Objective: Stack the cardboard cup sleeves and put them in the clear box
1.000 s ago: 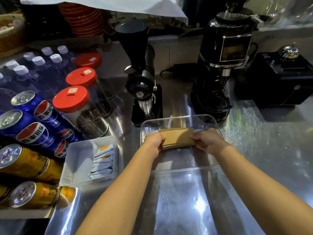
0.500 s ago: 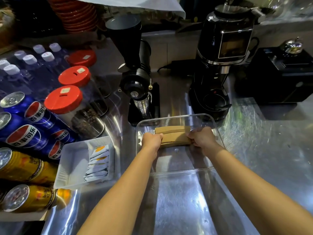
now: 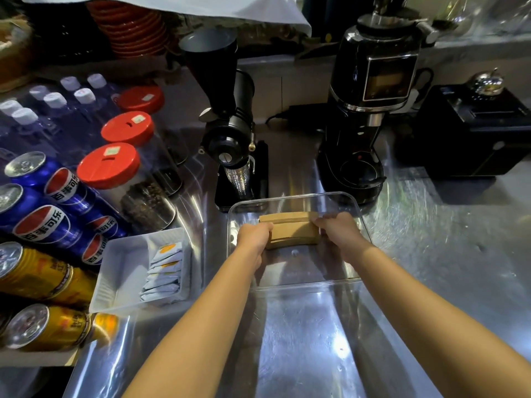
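A stack of brown cardboard cup sleeves (image 3: pixel 291 229) lies flat inside the clear plastic box (image 3: pixel 304 284), in its far half. My left hand (image 3: pixel 254 235) grips the stack's left end and my right hand (image 3: pixel 339 232) grips its right end. Both hands reach down into the box. The box stands on the steel counter, just in front of the two black machines.
A small black grinder (image 3: pixel 232 130) and a larger black grinder (image 3: pixel 370 104) stand right behind the box. A white tray of sachets (image 3: pixel 123 271) lies to the left. Red-lidded jars (image 3: pixel 109 165), soda cans (image 3: pixel 43 222) and water bottles crowd the left side. A black box (image 3: pixel 471 133) sits far right.
Both hands have carried the sleeve stack lower and slightly farther into the clear box. The grip on both ends is the same.
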Demonstrator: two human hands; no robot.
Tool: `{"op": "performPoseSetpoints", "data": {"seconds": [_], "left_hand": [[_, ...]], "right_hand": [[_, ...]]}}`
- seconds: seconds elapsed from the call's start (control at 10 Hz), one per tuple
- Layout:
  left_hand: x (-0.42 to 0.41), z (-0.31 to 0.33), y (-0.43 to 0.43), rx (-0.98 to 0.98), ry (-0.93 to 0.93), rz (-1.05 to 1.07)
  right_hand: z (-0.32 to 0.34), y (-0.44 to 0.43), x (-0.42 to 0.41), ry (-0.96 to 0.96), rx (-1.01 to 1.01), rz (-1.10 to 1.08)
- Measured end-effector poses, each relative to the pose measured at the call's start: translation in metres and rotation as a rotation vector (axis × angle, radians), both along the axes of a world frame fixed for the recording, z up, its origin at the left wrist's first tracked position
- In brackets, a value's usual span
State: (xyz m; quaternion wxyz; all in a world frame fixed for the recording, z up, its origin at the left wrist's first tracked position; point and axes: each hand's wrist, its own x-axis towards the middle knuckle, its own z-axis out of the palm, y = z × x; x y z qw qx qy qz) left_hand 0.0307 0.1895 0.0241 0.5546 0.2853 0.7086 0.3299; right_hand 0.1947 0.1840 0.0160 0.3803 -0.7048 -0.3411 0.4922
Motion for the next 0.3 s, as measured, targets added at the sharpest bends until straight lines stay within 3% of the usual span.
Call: {"op": "performPoseSetpoints", "data": {"seconds": [0.1,0.3], "left_hand": [[0.0,0.012,-0.002,0.107,0.081,-0.002],[0.002,0.087,-0.01,0.509,0.442,-0.18]], "right_hand": [[0.015,-0.001,0.002,-0.103,0.044,0.097],[0.094,0.0,0.006,-0.415,0.177,0.345]]}}
